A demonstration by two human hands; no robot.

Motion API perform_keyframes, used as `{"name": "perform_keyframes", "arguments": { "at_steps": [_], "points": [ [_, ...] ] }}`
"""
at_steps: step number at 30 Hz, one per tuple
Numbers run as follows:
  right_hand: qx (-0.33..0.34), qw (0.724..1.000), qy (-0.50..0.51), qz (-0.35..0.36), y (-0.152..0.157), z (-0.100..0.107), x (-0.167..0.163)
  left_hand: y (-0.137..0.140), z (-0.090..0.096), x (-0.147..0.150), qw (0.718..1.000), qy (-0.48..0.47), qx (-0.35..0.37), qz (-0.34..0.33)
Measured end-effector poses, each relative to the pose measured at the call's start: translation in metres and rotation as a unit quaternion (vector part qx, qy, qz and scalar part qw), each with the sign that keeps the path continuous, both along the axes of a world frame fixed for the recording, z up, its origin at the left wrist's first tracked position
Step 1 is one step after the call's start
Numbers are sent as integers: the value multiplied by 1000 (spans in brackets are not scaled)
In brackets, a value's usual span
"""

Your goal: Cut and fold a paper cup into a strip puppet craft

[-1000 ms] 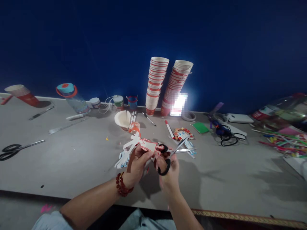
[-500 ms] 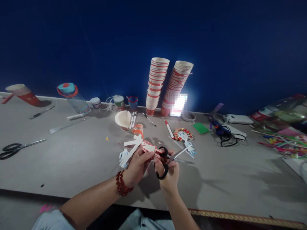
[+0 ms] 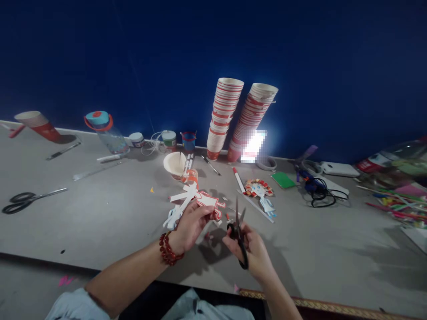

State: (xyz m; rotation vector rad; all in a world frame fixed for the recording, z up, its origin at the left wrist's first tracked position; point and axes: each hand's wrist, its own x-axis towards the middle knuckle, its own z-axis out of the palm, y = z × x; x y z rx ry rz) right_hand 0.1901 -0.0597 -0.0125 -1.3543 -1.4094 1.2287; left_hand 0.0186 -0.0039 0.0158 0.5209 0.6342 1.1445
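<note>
My left hand [image 3: 193, 222] grips a white paper cutout [image 3: 207, 200] outlined in red, with leg-like ends pointing right and white strips fanning out on its left. In my right hand [image 3: 250, 249] is a pair of black-handled scissors [image 3: 239, 226], blades slightly apart and pointing up and away, just right of the cutout and not touching it. Small paper scraps [image 3: 217, 223] lie on the table between my hands. A second cutout figure [image 3: 266, 203] with blue lines and a red-and-white fringed head rests beyond the scissors. Another blue-lined paper piece [image 3: 172, 217] is partly hidden behind my left hand.
Two tall stacks of paper cups [image 3: 225, 115] stand against the blue wall. A cut cup [image 3: 174, 164], a red-capped marker [image 3: 238, 179] and a green square [image 3: 283, 180] lie ahead. Another pair of scissors [image 3: 23, 201] and a water bottle [image 3: 108, 133] are at left; cables [image 3: 322, 191] at right.
My right hand has moved right and away from the cutout, and the scissors have swung from pointing right to pointing upward. My left hand still holds the cutout. The view has shifted slightly.
</note>
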Motion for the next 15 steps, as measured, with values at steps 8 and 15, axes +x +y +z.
{"name": "perform_keyframes", "arguments": {
  "at_steps": [8, 15],
  "points": [
    [-149, 965, -16, 213, -19, 9, 42, 2, -1, 0, 999, 28, 31, -33],
    [-190, 946, -43, 261, -12, 18, 49, -1, -3, -1, 993, 79, 58, -68]
  ]
}}
